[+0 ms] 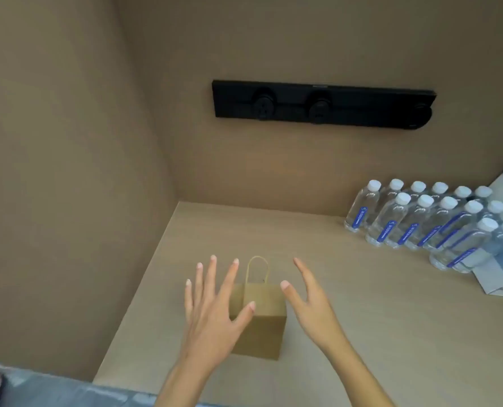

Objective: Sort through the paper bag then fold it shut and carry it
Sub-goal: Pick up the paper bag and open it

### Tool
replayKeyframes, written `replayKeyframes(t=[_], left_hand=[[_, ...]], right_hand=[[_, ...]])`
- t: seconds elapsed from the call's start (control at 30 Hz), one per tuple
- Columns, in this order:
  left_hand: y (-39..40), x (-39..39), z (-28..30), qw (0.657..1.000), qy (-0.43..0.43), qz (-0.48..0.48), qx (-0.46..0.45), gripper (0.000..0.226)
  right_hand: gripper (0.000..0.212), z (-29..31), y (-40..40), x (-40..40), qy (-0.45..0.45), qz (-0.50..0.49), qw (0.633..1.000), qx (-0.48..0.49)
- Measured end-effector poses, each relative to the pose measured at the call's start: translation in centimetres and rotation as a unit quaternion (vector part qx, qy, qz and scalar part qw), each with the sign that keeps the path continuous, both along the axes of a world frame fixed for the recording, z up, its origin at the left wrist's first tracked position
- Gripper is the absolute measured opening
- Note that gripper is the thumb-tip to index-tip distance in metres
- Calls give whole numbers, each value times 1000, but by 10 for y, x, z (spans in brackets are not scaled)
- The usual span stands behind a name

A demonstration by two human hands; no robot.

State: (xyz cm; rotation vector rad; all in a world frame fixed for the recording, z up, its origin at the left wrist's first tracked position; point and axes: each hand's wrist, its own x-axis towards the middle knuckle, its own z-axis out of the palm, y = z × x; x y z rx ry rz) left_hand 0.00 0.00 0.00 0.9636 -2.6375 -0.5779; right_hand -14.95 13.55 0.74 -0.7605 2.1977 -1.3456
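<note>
A small brown paper bag (266, 327) stands upright on the beige counter (362, 333), its twisted paper handle (257, 267) sticking up. My left hand (212, 315) hovers over the bag's left side with fingers spread wide, holding nothing and covering part of the bag. My right hand (312, 304) is just right of the bag, palm turned inward, fingers apart and empty. Whether either hand touches the bag I cannot tell. The bag's contents are hidden.
Several clear water bottles (432, 221) with white caps and blue labels stand in rows at the right, beside a white and blue box (497, 277). A black outlet strip (321, 105) is mounted on the back wall. A side wall closes the left. The counter's front edge is near me.
</note>
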Motion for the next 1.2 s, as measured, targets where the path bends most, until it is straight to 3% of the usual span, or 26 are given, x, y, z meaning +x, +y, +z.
replayKeyframes(t=[0.1,0.2,0.27,0.37,0.47,0.6,0.8,0.9,0.97,1.1,1.2], left_hand=[[8,4,-7,999,-32,8,11,67],[17,7,-7,998,-46,50,-12,46],[16,8,-7,997,-19,75,-9,38],[18,7,-5,993,42,70,81,32],[22,2,-6,987,90,65,112,30],[28,-4,-8,976,115,69,174,36],[35,-15,-5,932,91,-25,350,107],[32,-16,-7,917,83,-69,383,124],[29,-14,-8,902,98,-71,414,115],[27,-10,-4,837,184,-8,516,67],[26,-12,-2,807,218,54,547,56]], right_hand=[[40,-12,-8,0,-165,-68,984,-25],[27,-14,-14,-1,-348,-146,919,-116],[27,-12,-18,-2,-407,-165,886,-149],[28,-10,-21,1,-473,-180,850,-149],[24,-10,-20,8,-517,-164,831,-124],[20,-8,-14,16,-500,-105,850,-131],[18,-7,-9,37,-408,-35,900,-149],[22,-4,-4,40,-359,6,916,-178],[25,-5,-1,40,-356,7,916,-184],[21,-11,1,40,-359,-67,913,-182],[19,-13,1,38,-322,-101,929,-153]])
